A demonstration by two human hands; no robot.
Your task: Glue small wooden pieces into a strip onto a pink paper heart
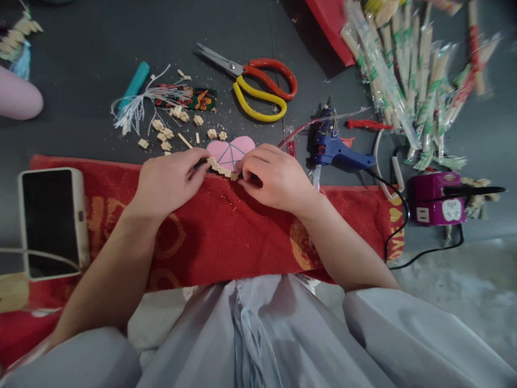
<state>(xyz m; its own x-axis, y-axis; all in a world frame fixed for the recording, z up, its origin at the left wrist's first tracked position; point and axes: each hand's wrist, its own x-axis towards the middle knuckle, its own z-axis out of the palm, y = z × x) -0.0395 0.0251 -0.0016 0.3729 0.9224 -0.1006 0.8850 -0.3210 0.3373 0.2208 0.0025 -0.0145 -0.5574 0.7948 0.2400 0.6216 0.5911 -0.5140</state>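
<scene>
My left hand [172, 178] pinches the left end of a curved strip of small pale wooden pieces [221, 169]. At its other end, the fingers of my right hand [278, 175] are closed on the strip. Just behind it lies a pink heart-shaped piece [229, 152] with green lines crossing it, partly covered by my right fingers. Both hands are over the back edge of a red towel [226, 231]. Beyond my left hand, several loose wooden bits [163, 132] are scattered near a bundle of white threads [139, 108].
Scissors [252, 81] with red and yellow handles lie at the back. To the right are a blue glue gun [337, 145], a purple box [436, 196] with a black cord and wrapped stick bundles [404, 75]. A phone [50, 223] rests at the left with a cable across it.
</scene>
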